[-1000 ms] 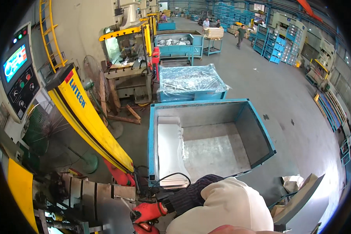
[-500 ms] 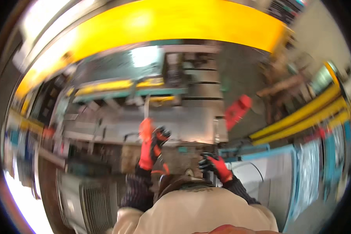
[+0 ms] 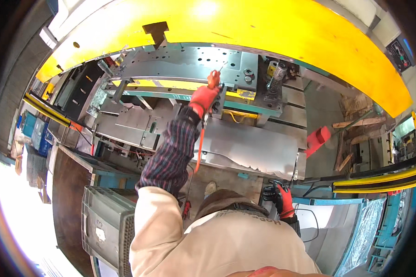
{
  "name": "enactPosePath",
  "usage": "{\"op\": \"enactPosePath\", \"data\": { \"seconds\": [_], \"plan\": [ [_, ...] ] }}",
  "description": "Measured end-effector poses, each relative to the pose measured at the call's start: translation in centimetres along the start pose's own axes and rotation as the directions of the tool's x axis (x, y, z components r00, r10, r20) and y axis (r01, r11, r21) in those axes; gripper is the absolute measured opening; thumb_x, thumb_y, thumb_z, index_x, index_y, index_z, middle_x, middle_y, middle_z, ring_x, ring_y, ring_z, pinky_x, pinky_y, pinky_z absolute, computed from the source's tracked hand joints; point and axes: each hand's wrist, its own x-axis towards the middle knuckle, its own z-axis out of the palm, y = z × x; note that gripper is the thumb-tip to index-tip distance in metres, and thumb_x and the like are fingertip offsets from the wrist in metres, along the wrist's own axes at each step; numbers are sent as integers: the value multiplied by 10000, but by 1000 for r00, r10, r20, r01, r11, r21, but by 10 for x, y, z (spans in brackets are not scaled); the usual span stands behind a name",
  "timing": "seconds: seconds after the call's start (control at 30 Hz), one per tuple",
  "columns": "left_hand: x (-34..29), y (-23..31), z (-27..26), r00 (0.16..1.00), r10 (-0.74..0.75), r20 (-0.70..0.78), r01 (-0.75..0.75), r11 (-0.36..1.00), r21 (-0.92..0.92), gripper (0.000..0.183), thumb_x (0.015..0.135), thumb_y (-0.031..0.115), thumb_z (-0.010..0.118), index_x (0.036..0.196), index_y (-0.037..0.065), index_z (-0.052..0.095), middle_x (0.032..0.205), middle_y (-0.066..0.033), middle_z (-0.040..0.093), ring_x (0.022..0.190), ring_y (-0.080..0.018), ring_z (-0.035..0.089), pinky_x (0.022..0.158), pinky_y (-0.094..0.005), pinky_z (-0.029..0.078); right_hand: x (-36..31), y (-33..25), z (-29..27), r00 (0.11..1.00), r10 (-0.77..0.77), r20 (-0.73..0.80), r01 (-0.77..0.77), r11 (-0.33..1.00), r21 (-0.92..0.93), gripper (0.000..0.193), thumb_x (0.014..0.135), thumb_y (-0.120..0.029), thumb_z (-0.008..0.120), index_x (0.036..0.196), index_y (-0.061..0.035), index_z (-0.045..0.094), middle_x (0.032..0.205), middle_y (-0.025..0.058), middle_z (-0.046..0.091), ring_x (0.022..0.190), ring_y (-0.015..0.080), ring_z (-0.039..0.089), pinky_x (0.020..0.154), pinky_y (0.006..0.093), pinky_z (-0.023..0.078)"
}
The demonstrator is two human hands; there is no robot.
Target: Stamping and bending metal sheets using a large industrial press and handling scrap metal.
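Note:
My left hand [image 3: 204, 98], in a red and black glove, reaches far forward, closed around an orange air blow gun [image 3: 213, 78]. Its thin nozzle points over the steel die plate [image 3: 189, 67], which has several holes. An orange hose [image 3: 201, 147] hangs from the gun toward my body. My right hand [image 3: 279, 197], gloved the same way, is low on the right beside the near edge of the machine bed. Its fingers are curled; what they hold, if anything, I cannot make out. A bare metal sheet [image 3: 249, 145] lies on the bed between my hands.
A large yellow beam [image 3: 272, 27] spans overhead. Right of the die stands a spring-wrapped post [image 3: 278, 78]. A red box-shaped part [image 3: 318, 138] sticks out at the bed's right side. A grey plastic crate [image 3: 101, 231] is at my left, a blue-framed cart [image 3: 328, 217] at my right.
My left hand has moved forward and right with the air blow gun, from over the bed's near edge to the die. My right hand has shifted right in the picture. The view has turned.

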Motion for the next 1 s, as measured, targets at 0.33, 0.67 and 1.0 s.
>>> {"op": "enactPosePath", "data": {
  "seconds": [0.33,0.67,1.0],
  "plan": [
    [121,13,12,975,201,93,-218,947,236,474,651,455,484,818,16,548,740,-154,562,678,-273,550,596,-339,413,22,26,50,996,82,-46,-80,996,47,301,795,-228,371,908,38,455,815,194,536,650,280,559,561,340,470],
    [209,-4,37,905,342,252,-370,926,74,474,675,434,457,855,3,535,792,-160,558,699,-254,543,602,-340,403,7,16,67,972,-218,-82,169,902,-398,233,770,-170,424,948,-23,459,817,170,537,682,307,544,616,374,457],
    [171,-139,-229,848,-154,-508,313,918,245,538,738,400,364,1171,97,264,855,-130,556,786,-246,540,690,-348,395,39,69,-19,991,-26,-131,8,990,-138,347,788,-254,356,1027,-9,415,830,180,527,711,296,537,618,384,451]
  ]
}}
